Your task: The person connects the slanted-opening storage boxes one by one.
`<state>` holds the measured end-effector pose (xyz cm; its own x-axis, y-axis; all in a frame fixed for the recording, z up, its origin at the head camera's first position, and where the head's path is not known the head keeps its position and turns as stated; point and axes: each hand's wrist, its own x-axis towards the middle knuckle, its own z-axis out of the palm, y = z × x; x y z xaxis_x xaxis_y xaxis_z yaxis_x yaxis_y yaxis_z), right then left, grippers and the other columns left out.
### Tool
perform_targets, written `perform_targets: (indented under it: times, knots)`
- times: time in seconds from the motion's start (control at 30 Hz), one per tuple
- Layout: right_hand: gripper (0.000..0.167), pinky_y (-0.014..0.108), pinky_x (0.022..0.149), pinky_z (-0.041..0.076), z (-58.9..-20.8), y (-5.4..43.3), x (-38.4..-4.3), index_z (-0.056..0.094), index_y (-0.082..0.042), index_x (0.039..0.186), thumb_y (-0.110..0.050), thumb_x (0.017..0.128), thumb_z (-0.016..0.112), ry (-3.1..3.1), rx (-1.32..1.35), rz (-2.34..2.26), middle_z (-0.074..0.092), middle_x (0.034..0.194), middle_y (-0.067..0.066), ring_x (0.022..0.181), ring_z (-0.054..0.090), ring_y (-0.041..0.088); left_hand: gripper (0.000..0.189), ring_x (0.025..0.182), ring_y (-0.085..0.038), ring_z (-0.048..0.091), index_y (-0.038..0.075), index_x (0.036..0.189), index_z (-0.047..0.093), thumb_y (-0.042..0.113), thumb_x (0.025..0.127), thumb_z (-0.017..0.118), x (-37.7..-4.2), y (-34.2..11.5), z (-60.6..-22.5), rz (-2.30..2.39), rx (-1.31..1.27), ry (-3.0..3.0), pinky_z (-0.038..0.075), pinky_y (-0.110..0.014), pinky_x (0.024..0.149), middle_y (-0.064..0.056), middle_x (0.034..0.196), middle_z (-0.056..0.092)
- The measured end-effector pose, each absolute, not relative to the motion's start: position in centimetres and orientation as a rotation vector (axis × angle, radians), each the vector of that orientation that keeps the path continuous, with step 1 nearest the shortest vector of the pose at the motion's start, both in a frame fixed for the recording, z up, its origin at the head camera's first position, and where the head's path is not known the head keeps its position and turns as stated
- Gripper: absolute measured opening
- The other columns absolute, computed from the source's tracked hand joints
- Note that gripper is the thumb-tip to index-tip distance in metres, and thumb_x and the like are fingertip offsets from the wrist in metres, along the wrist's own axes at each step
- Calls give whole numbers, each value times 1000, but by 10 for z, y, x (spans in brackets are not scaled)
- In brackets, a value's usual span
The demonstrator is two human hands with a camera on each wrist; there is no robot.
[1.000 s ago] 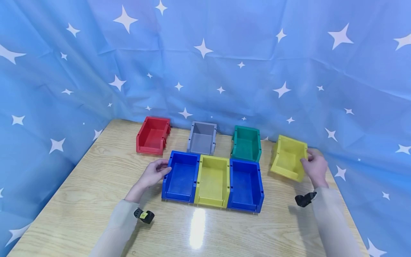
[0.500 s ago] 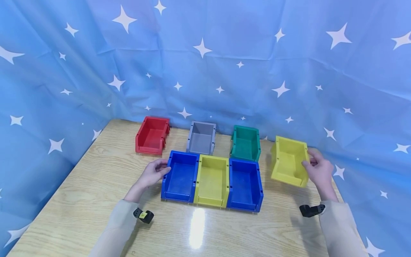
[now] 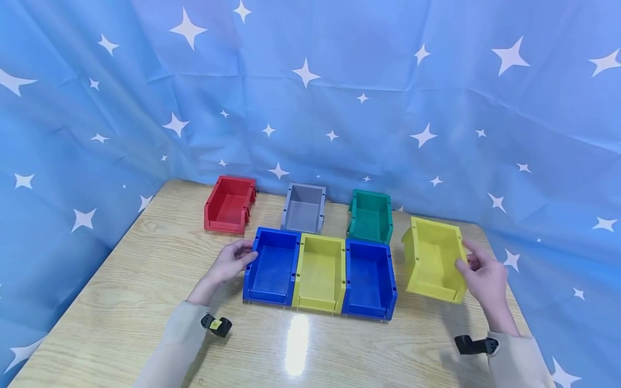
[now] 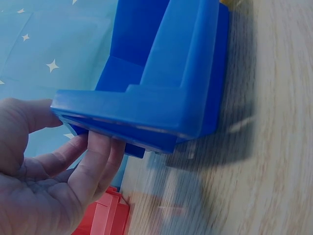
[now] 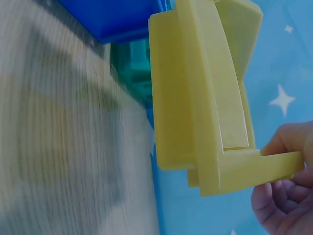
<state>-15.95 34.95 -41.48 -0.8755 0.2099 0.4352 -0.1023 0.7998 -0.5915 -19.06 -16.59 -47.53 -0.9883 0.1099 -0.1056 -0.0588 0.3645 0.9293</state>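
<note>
In the head view my right hand [image 3: 487, 277] pinches the right side wall of a yellow bin [image 3: 436, 258], thumb inside and fingers outside. That bin hangs above the tabletop, right of a joined row. The row runs blue bin [image 3: 273, 267], yellow bin [image 3: 320, 272], blue bin [image 3: 367, 277], side by side. My left hand [image 3: 229, 265] grips the left wall of the left blue bin. The left wrist view has the thumb over the rim of this blue bin [image 4: 142, 112] and the fingers beneath it. In the right wrist view the held yellow bin [image 5: 195, 98] appears end-on.
Behind the row stand a red bin [image 3: 231, 205], a grey bin [image 3: 304, 208] and a green bin [image 3: 371, 216] on the wooden table [image 3: 111, 302]. A blue star-patterned cloth [image 3: 310, 124] hangs along the back and sides.
My right hand has lifted the yellow bin off the table and brought it nearer to me and slightly left. The left hand and the joined row have stayed in place.
</note>
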Motion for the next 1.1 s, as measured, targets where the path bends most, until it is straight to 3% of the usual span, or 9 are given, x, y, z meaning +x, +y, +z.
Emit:
perform_targets:
  times: [0.4, 0.63, 0.83, 1.1]
  knots:
    - [39, 9, 46, 37, -417, 336, -135, 62, 7, 116, 6, 76, 63, -2486, -25, 874, 63, 70, 17, 55, 45, -11, 37, 89, -25, 61, -9, 122, 51, 12, 92, 58, -189, -166, -474, 1702, 58, 2464, 54, -30, 67, -24, 110, 60]
    - [40, 7, 50, 36, -421, 331, -129, 66, 4, 112, 7, 72, 66, -2446, -25, 842, 59, 65, -8, 56, 42, -15, 36, 91, -26, 61, -8, 122, 52, 13, 92, 58, -191, -166, -476, 1687, 43, 2469, 54, -31, 70, -24, 113, 59]
    - [40, 7, 49, 35, -420, 329, -128, 65, 4, 112, 7, 72, 66, -2453, -9, 834, 62, 66, 6, 56, 42, -15, 40, 87, -25, 61, -8, 118, 54, 21, 91, 61, -187, -167, -473, 1721, 108, 2487, 55, -31, 68, -22, 107, 61]
    - [40, 9, 48, 36, -420, 335, -132, 64, 5, 114, 8, 74, 66, -2477, 21, 883, 52, 68, -24, 56, 44, -12, 36, 93, -28, 60, -6, 122, 53, 12, 93, 58, -190, -165, -474, 1673, 27, 2465, 54, -31, 73, -22, 112, 60]
